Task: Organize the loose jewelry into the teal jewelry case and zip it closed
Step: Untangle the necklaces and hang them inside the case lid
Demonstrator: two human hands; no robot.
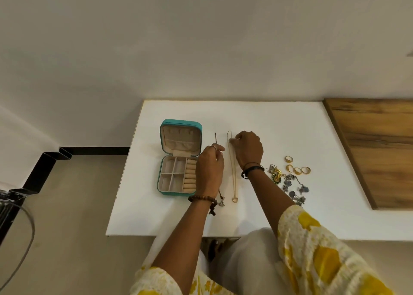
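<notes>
White table (279,125) against pale wall (201,37), wooden panel (375,147) at right

A white table (257,116) is standing against a plain cream wall (201,37), a wooden panel (375,147) lying on its right; beige floor (73,205) is showing left, edged by black skirting (96,151).

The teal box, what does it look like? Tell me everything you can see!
The teal jewelry case lies open on the white table, left of both hands. Its lid stands up at the back, lined in pale beige with a gathered pocket and small tabs. The bottom half lies flat, split into several square compartments, with a row of padded ring rolls down its right side. All look empty. The left hand overlaps its right edge; contact is unclear.
</notes>
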